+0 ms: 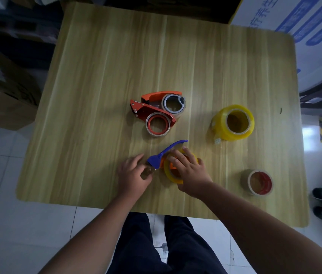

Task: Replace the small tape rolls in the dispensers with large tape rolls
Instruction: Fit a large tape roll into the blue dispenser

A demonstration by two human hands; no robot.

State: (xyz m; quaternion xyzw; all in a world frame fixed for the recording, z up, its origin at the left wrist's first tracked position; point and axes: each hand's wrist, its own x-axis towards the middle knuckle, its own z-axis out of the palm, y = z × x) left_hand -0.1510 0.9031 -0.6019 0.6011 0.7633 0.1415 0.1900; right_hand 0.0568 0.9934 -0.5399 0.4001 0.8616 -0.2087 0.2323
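Wood-grain worktop (100,76), items clustered centre and right. Left hand (133,175), lower centre of frame, fingers (136,158) curled at the blue dispenser's (161,157) cutter end; whether they pinch the tape tail, cannot tell. Right hand (188,170) just beside it, closed over a yellow tape roll (171,175) seated in that dispenser. Above, mid-frame, two orange-red dispensers (146,109) lie touching, each with a small roll. Right of centre, large yellow roll (233,121) stands on end, well apart. Lower right, a brownish roll (257,181) with red core. Judgement: rolls are stiff, light, slick on the outer face; take hold across the rim or through the core. Dispenser blade is sharp, so hold it by the handle.
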